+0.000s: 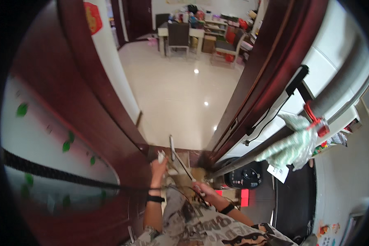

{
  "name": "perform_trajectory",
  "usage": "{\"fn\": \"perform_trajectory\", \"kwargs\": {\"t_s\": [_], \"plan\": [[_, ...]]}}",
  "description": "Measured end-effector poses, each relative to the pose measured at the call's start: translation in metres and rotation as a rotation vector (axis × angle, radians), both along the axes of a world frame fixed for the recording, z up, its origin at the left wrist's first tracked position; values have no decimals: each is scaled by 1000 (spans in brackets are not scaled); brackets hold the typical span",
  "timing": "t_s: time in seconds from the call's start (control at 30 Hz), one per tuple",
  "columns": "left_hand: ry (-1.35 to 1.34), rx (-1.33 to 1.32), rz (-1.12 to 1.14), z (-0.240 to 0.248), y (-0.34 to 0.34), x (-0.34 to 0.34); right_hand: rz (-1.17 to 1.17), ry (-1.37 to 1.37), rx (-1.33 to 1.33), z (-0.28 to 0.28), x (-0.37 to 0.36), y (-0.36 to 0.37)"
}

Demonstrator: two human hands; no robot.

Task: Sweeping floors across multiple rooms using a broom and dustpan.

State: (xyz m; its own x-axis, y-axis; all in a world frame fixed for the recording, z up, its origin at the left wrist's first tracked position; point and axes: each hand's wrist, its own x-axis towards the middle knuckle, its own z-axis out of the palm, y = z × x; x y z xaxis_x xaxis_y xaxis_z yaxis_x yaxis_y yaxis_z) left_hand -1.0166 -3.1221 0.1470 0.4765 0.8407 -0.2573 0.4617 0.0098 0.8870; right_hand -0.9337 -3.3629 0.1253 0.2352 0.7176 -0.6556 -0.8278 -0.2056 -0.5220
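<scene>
My right hand (205,192) is wrapped around the near end of a thin white stick (185,169). The stick slants up and left, away from me, to a short pale bar (171,146) at its far end, just over the doorway floor. The frame does not show what kind of tool it is. To the left of it, my left hand (158,169) is closed on a small white thing (161,156), too blurred to name. Both wrists wear black bands.
Dark red door frames (270,78) stand on both sides. Beyond lies a glossy tiled floor (168,90) with a table and chairs (178,35). On the right are a grey pipe (336,88), a hanging green-white bag (289,141) and a black appliance (242,176).
</scene>
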Motion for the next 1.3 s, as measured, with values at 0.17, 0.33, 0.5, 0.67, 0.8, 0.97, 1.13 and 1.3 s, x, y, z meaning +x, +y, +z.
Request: {"fn": "perform_trajectory", "kwargs": {"t_s": [0.17, 0.33, 0.5, 0.67, 0.8, 0.97, 1.13, 1.3], "plan": [[-140, -172, 56, 43, 128, 94, -87, 207, -157, 77, 63, 101], [-79, -173, -42, 62, 233, 188, -166, 257, -111, 109, 130, 181], [-135, -106, -39, 48, 333, 258, -232, 233, -64, 113, 196, 276], [-103, -120, -46, 19, 428, 333, -403, 331, -60, 74, 310, 369], [56, -53, -87, 23, 516, 397, -390, 247, -67, 72, 401, 449], [-47, -190, -57, 26, 599, 462, -312, 160, -143, 94, 489, 533], [-28, -124, -23, 17, 701, 525, -365, 109, -97, 86, 549, 611], [-98, -178, -37, 21, 824, 607, -397, -105, -470, 61, 573, 622]]}}
